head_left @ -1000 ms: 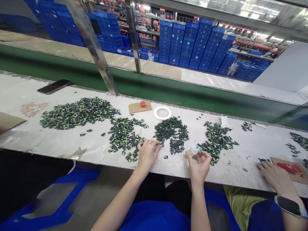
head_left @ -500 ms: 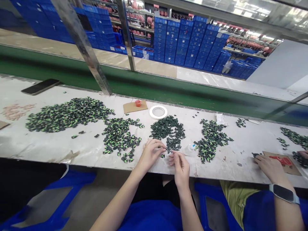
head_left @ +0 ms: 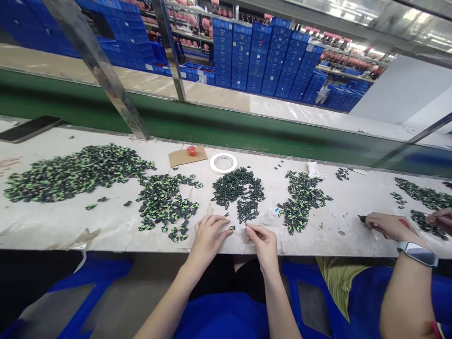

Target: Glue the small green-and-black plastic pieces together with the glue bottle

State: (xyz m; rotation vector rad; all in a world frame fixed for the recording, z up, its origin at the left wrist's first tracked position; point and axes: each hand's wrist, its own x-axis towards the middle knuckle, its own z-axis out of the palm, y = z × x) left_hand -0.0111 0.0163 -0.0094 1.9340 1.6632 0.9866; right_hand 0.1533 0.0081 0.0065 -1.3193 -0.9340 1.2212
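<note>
My left hand [head_left: 209, 238] is low over the table, its thumb and fingers apart around a small black-and-green piece [head_left: 231, 228]. That piece is by the thumb tip; a firm grip does not show. My right hand [head_left: 263, 244] is a little to the right, with thumb and index finger pinched together; whatever is between them is too small to make out. Just beyond both hands is a heap of small dark green pieces [head_left: 235, 186]. A heap of black-and-green pieces [head_left: 164, 202] lies left of my left hand, and another similar heap [head_left: 303, 200] right of my right hand.
A small white bottle with a blue tip [head_left: 271, 215] lies beyond my right hand. Farther back are a white tape roll [head_left: 213, 163] and a red cap on cardboard [head_left: 191, 150]. At right, a co-worker's hand [head_left: 386, 225] works. A phone [head_left: 31, 128] lies far left.
The view has swung slightly right, so the table things appear farther left. My left hand's fingers have spread and its thumb has come down by the small piece. The right hand stays pinched.
</note>
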